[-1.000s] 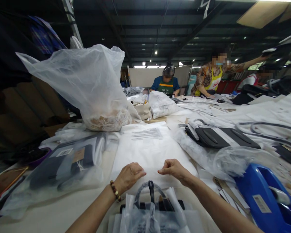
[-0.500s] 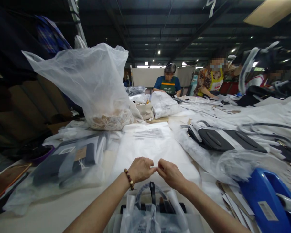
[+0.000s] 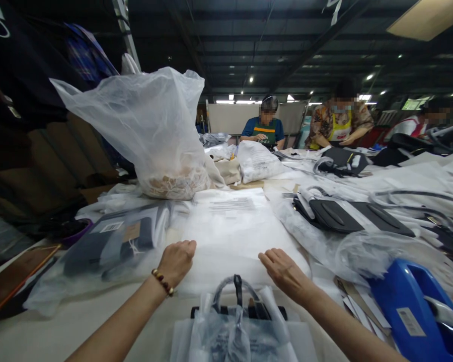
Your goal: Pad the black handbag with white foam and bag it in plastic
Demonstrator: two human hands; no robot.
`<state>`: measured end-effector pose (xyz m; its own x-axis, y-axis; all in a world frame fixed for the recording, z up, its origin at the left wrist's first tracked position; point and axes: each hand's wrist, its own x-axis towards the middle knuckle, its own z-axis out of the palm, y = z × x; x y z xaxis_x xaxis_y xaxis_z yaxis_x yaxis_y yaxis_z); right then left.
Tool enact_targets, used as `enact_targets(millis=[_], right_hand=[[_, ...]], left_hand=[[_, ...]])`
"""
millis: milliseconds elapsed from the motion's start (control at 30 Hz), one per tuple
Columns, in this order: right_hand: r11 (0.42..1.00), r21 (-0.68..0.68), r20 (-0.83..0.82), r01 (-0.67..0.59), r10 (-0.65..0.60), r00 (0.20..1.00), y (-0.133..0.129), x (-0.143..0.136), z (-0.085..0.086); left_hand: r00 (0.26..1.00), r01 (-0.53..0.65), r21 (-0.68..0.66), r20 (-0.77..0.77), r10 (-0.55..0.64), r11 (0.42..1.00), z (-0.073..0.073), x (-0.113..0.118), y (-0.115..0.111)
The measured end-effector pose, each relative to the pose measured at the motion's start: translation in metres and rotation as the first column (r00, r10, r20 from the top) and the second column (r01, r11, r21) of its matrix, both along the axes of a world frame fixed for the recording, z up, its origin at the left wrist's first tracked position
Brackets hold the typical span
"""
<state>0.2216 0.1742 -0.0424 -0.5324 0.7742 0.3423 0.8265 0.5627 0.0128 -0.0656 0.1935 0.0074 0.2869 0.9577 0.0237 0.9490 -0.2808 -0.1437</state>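
A flat white plastic bag (image 3: 230, 229) with printed text at its far end lies on the table in front of me. My left hand (image 3: 176, 261), with a bead bracelet on the wrist, is closed at the bag's near left edge. My right hand (image 3: 285, 271) lies flat on the near right edge, fingers stretched out. Just below my hands sits a dark handled bag (image 3: 236, 311) wrapped in clear plastic.
A large translucent sack (image 3: 154, 130) of tan pieces stands at the back left. A dark item packed in clear plastic (image 3: 113, 244) lies on the left, black flat parts (image 3: 347, 216) on the right, and a blue tape dispenser (image 3: 419, 306) at the near right. Three people work at the far end.
My hands met at the middle of the bag's near edge, then slid apart to its left and right sides. The person in the yellow apron lowered an outstretched arm.
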Motion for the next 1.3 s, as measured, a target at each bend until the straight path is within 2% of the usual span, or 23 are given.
enact_targets(millis=[133,233,300,367,500,667,800,900,1033,1133,1200,1300], right_hand=[[0.981,0.022,-0.021,0.194,-0.193,0.981,-0.005,0.034,-0.011],[0.947,-0.002,-0.078,0.322,-0.321,0.944,-0.011,0.054,-0.015],[0.927,-0.039,-0.132,0.373,-0.375,0.918,-0.016,0.059,-0.014],[0.926,-0.095,-0.192,0.365,-0.377,0.906,-0.021,0.054,-0.010],[0.953,-0.246,-0.300,0.177,-0.249,0.921,-0.019,0.021,0.004],[0.923,-0.384,-0.374,-0.038,-0.118,0.920,0.005,-0.032,0.027],[0.931,-0.360,-0.356,-0.065,-0.072,0.932,0.015,-0.062,0.040],[0.952,-0.300,-0.285,-0.061,-0.029,0.958,0.014,-0.075,0.045],[0.970,-0.229,-0.136,-0.078,0.048,0.990,0.011,-0.084,0.050],[0.979,-0.194,-0.027,-0.058,0.053,0.998,0.014,-0.082,0.049],[0.984,-0.176,0.035,-0.029,0.036,0.999,0.017,-0.074,0.046],[0.986,-0.157,0.102,0.059,-0.043,0.994,0.022,-0.046,0.037]], left_hand=[[0.994,-0.108,0.081,0.022,0.106,0.991,-0.006,-0.036,-0.020],[0.973,-0.228,0.143,0.061,0.221,0.963,-0.012,-0.055,-0.030],[0.953,-0.300,0.179,0.098,0.286,0.937,-0.015,-0.061,-0.034],[0.943,-0.329,0.191,0.129,0.308,0.925,-0.015,-0.062,-0.036],[0.967,-0.243,0.176,0.122,0.224,0.954,-0.011,-0.049,-0.033],[0.996,-0.062,0.119,0.074,0.053,0.991,0.000,-0.011,-0.022],[0.996,0.053,0.077,0.061,-0.058,0.996,0.005,0.020,-0.015],[0.991,0.116,0.059,0.059,-0.119,0.992,0.006,0.035,-0.012],[0.982,0.179,0.050,0.047,-0.182,0.983,0.008,0.043,-0.011],[0.977,0.209,0.059,0.032,-0.211,0.976,0.009,0.044,-0.011],[0.978,0.204,0.077,0.021,-0.207,0.976,0.008,0.039,-0.012],[0.986,0.165,0.121,0.002,-0.166,0.979,0.004,0.023,-0.015]])
